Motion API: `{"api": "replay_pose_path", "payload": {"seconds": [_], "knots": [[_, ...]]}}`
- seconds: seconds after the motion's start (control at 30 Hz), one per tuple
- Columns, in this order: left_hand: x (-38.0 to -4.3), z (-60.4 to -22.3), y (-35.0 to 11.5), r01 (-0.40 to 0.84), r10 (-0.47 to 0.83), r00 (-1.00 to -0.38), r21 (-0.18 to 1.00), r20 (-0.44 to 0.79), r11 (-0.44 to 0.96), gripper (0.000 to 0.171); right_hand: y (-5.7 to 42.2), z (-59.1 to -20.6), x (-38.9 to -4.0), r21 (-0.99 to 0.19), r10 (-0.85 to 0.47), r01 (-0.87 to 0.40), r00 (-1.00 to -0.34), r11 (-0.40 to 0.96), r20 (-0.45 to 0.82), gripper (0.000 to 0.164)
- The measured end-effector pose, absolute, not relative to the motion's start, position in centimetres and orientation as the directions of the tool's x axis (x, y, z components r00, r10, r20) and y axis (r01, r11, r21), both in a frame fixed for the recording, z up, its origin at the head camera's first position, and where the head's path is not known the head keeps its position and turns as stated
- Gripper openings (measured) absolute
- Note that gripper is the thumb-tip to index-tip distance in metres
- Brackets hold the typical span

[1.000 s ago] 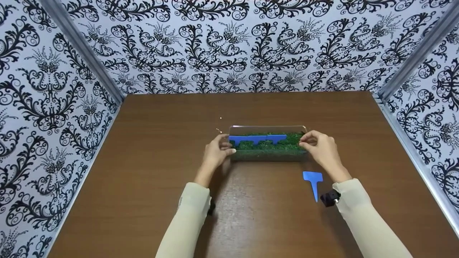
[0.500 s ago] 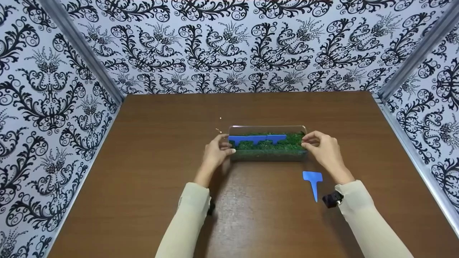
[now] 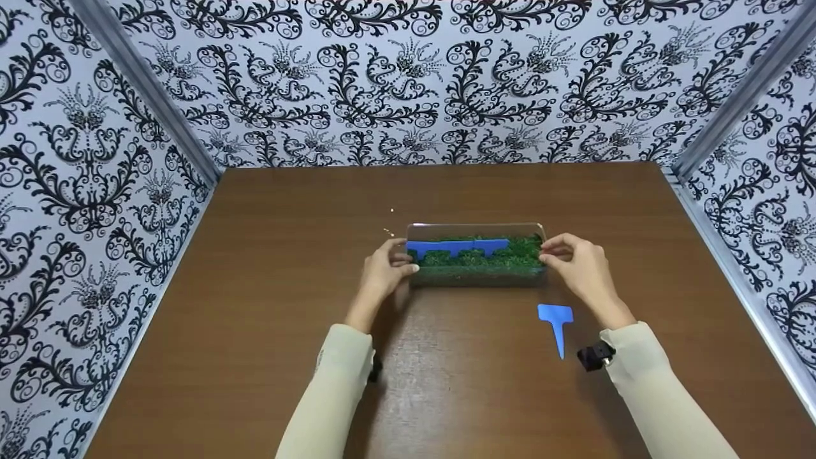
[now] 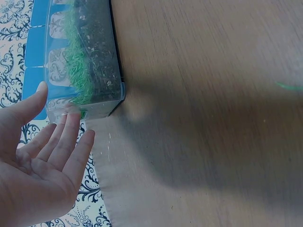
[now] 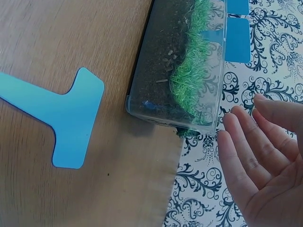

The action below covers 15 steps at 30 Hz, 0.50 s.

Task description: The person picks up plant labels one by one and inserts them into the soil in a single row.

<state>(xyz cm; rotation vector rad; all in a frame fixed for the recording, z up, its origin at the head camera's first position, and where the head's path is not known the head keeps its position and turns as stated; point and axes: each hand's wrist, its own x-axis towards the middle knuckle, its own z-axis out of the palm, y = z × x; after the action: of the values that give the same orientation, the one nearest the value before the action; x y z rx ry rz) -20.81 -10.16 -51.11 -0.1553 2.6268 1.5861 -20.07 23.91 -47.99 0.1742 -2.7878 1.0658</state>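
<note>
A clear rectangular planter [image 3: 475, 279] with dark soil and green grass [image 4: 78, 61] stands mid-table. Several blue T-shaped plant labels [image 3: 456, 246] stand in a row in the grass, from the left end past the middle. My left hand [image 3: 380, 271] touches the planter's left end, its fingers loosely extended and its thumb by the front rim. At the opposite end, my right hand [image 3: 581, 266] has its fingertips close beside the top rim, holding nothing. One more blue plant label [image 5: 78, 120] lies flat on the table, in front of the planter's right corner.
The brown wooden table [image 3: 287, 306] is bounded by patterned wall panels [image 3: 395, 83] at the back and both sides. Tiny pale specks [image 3: 389, 232] show just left of the planter's back corner. A black wrist camera [image 3: 596, 356] sits near the loose label.
My right hand has drawn back a little to the right, from over the grass at the right end to outside the rim. The left hand and planter have stayed put.
</note>
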Motion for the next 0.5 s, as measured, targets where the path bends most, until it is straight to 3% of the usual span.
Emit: {"api": "replay_pose_path", "payload": {"seconds": [0.5], "knots": [[-20.77, -51.07, -10.15, -0.119, -0.043, -0.993, 0.873, -0.112, 0.474, 0.057, 24.23, -47.87, -19.56, -0.644, -0.057, -0.172, -0.979, 0.745, 0.196, 0.018]]}}
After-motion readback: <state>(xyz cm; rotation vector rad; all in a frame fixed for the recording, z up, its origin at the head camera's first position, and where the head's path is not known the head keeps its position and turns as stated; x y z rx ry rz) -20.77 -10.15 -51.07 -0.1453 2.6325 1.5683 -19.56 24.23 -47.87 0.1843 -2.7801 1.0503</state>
